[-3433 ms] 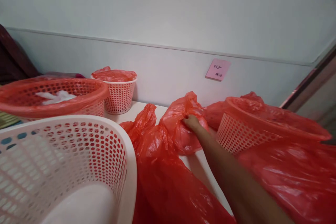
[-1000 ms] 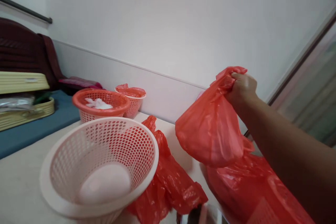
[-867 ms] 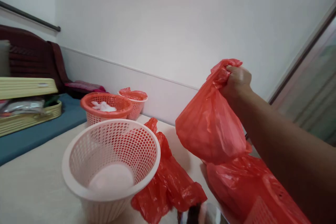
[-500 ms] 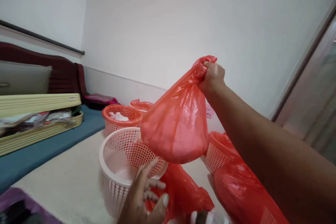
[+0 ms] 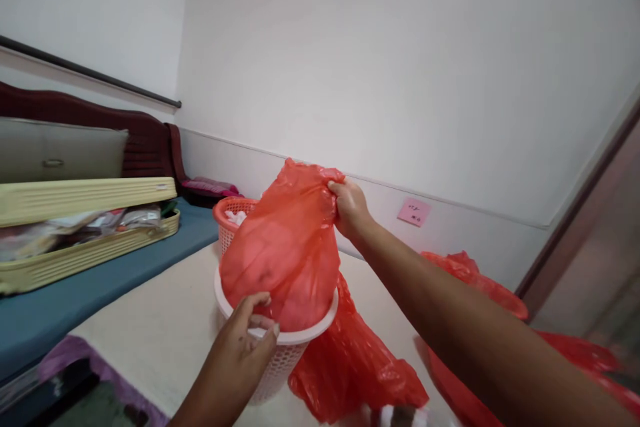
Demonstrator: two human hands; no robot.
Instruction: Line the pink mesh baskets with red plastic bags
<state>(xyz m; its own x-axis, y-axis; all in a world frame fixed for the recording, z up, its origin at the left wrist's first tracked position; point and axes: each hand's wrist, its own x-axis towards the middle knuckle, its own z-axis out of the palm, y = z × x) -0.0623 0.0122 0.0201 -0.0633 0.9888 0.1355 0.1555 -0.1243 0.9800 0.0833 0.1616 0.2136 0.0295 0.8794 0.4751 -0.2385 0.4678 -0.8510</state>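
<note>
Over the tabletop [image 5: 165, 307], the right hand [image 5: 349, 203] has its grip pinched shut on the bunched top of the red plastic bag [image 5: 283, 253], whose belly sags into the white basket [image 5: 295, 340]. The left hand [image 5: 245, 340] clasps that basket's near rim, fingertips touching the film. Thin, limp and slippery, the bag looks best held by gathered edges.

Right hand [image 5: 350, 203] grips the top of a red plastic bag [image 5: 283, 257], which hangs below and to its left, down into the white basket [image 5: 300, 340]. Left hand [image 5: 245, 340] clasps that basket's near rim, thumb over the edge. Another red bag [image 5: 350, 367] lies crumpled under the right forearm; an orange basket [image 5: 225, 213] sits beyond.
</note>
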